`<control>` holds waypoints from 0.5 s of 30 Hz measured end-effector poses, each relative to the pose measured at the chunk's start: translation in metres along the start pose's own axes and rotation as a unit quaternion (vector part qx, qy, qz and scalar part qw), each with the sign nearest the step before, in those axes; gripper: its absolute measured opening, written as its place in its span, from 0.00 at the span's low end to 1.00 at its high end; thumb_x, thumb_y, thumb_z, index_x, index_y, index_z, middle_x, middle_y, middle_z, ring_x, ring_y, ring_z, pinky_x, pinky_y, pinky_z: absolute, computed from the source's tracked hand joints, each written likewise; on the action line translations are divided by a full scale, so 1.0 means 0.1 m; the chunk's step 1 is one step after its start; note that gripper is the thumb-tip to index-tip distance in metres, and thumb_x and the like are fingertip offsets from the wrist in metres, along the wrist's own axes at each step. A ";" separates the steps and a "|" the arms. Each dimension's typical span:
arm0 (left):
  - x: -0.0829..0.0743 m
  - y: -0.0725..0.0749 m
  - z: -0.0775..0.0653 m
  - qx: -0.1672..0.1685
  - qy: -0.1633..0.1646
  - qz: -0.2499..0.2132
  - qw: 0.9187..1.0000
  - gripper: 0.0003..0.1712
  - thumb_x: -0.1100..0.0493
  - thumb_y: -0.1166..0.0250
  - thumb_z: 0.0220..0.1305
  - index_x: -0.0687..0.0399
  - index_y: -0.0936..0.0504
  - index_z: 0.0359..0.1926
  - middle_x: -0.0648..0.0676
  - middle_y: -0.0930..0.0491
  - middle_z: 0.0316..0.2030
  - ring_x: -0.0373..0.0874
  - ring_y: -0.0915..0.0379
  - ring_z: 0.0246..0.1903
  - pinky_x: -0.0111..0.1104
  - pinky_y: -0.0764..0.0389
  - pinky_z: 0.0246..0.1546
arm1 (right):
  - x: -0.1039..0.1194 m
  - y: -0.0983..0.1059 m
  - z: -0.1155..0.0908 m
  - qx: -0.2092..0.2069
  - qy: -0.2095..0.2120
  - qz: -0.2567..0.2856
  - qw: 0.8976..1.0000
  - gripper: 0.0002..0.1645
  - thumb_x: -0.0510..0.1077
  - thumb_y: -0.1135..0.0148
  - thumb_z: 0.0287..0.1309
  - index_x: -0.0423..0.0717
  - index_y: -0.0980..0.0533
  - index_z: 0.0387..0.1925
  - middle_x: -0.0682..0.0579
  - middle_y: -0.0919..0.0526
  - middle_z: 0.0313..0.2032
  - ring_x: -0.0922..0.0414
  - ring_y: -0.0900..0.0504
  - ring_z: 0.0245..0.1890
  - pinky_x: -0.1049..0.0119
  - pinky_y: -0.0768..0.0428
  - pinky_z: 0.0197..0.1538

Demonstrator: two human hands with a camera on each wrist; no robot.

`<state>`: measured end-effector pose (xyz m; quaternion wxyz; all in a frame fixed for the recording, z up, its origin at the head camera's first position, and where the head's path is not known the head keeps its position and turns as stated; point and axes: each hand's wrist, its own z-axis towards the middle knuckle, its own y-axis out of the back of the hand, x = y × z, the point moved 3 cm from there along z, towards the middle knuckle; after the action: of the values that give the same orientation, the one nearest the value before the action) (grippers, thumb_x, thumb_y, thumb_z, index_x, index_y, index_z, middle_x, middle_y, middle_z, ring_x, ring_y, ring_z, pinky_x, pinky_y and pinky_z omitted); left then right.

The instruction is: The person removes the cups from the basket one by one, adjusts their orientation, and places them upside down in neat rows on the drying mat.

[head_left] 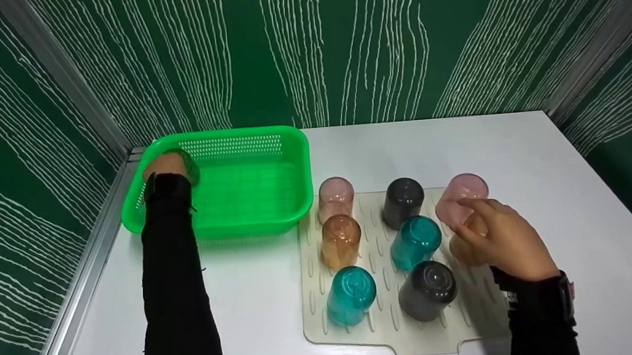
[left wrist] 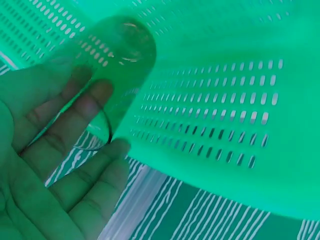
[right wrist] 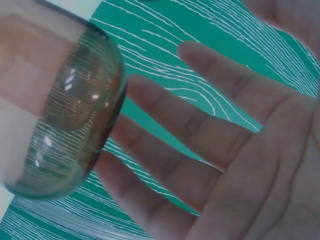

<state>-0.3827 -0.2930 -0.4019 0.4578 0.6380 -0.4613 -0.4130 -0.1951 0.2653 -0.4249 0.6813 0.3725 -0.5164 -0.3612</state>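
My left hand [head_left: 165, 165] is down in the left end of the green basket [head_left: 252, 227]. In the left wrist view, its thumb and fingers lie around a tilted, green-looking drinking glass [left wrist: 131, 55]; the basket's green tint hides its true colour. My right hand [head_left: 504, 236] is over the right side of the drying mat [head_left: 428, 346], beside an amber glass [head_left: 467, 251]. Its fingers are extended in the right wrist view, with fingertips at the edge of that glass [right wrist: 75, 115]; light contact is hard to tell. A pink glass [head_left: 468, 185] stands just behind, partly covered by the fingers.
More upside-down glasses stand on the mat: pink [head_left: 336, 190], amber [head_left: 341, 243], teal [head_left: 352, 296], dark grey [head_left: 403, 201], teal [head_left: 416, 243] and dark grey [head_left: 428, 291]. Green patterned walls [head_left: 255, 52] enclose the white table [head_left: 247, 307] at the back and sides.
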 end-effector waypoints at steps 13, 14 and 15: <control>-0.04 0.12 -0.23 -0.053 -0.018 0.009 0.998 0.17 0.72 0.50 0.82 0.75 0.16 0.56 0.75 0.15 0.54 0.67 0.16 0.52 0.45 0.18 0.45 | 0.01 0.04 -0.02 -0.023 0.021 0.004 1.000 0.29 0.44 0.30 0.73 0.32 0.22 0.68 0.25 0.18 0.62 0.24 0.21 0.63 0.26 0.25 0.64; -0.03 0.12 -0.22 -0.057 -0.019 0.006 0.998 0.16 0.72 0.50 0.83 0.75 0.16 0.55 0.75 0.15 0.53 0.66 0.15 0.51 0.43 0.22 0.41 | 0.01 0.04 -0.02 -0.023 0.021 0.005 1.000 0.29 0.44 0.30 0.73 0.32 0.22 0.68 0.25 0.18 0.62 0.24 0.21 0.63 0.26 0.25 0.64; -0.03 0.12 -0.22 -0.060 -0.019 0.005 0.998 0.16 0.72 0.50 0.82 0.76 0.16 0.54 0.76 0.15 0.52 0.65 0.15 0.50 0.41 0.25 0.38 | 0.01 0.04 -0.02 -0.022 0.020 0.005 1.000 0.29 0.44 0.30 0.73 0.33 0.22 0.68 0.25 0.18 0.62 0.24 0.21 0.63 0.26 0.25 0.64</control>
<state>-0.3648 -0.2874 -0.3849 0.4881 0.5993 -0.4475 -0.4498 -0.1922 0.2666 -0.4215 0.7014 0.3624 -0.4961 -0.3614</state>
